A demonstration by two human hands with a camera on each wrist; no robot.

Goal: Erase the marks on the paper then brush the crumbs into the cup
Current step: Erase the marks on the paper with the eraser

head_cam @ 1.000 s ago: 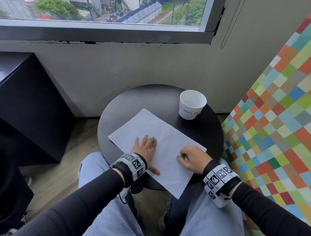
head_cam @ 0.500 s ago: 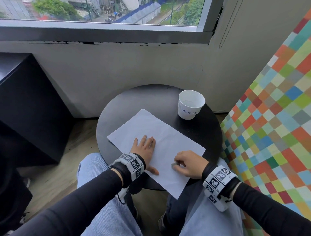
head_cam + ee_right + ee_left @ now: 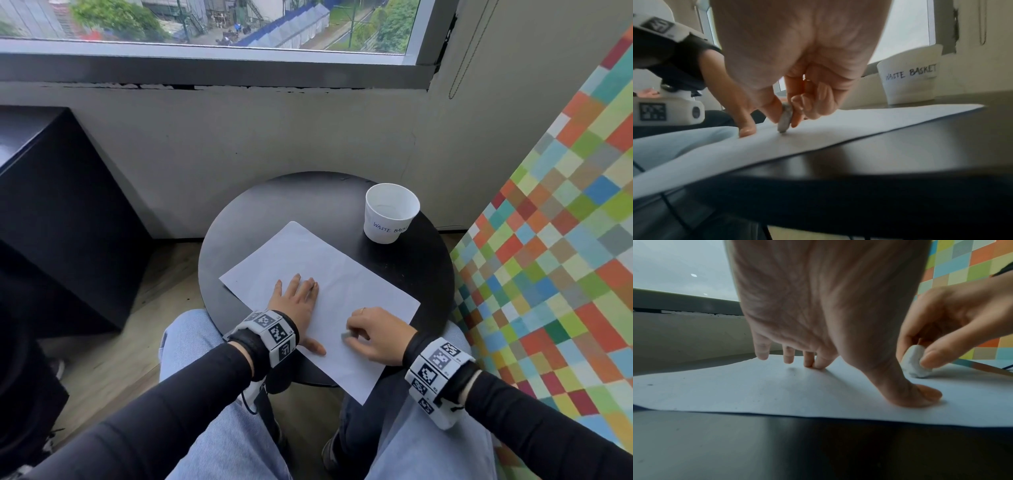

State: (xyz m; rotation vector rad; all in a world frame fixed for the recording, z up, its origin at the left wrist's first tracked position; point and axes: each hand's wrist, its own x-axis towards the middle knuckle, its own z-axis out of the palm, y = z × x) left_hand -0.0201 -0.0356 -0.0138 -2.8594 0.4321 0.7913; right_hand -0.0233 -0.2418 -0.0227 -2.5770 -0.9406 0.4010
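A white sheet of paper [image 3: 329,284] lies slanted on the round black table [image 3: 308,202], its near corner hanging over the edge. My left hand [image 3: 296,298] lies flat on the paper, fingers straight, thumb spread [image 3: 920,395]. My right hand [image 3: 373,334] pinches a small grey-white eraser [image 3: 915,364] between thumb and fingers, its lower end touching the paper [image 3: 859,123] close to the left thumb. The eraser [image 3: 784,119] stands on edge. A white paper cup [image 3: 390,212] marked "WASTE BASKET" [image 3: 910,74] stands at the table's far right. A few tiny dark specks dot the paper [image 3: 735,386].
A chequered multicolour panel [image 3: 565,240] rises close on the right. A black cabinet [image 3: 51,212] stands to the left, a wall and window sill behind the table. My knees in light jeans [image 3: 212,394] sit under the table's near edge.
My right hand with the eraser has slid leftward and towards me across the paper, closer to the left thumb. The left hand has stayed pressed on the sheet.
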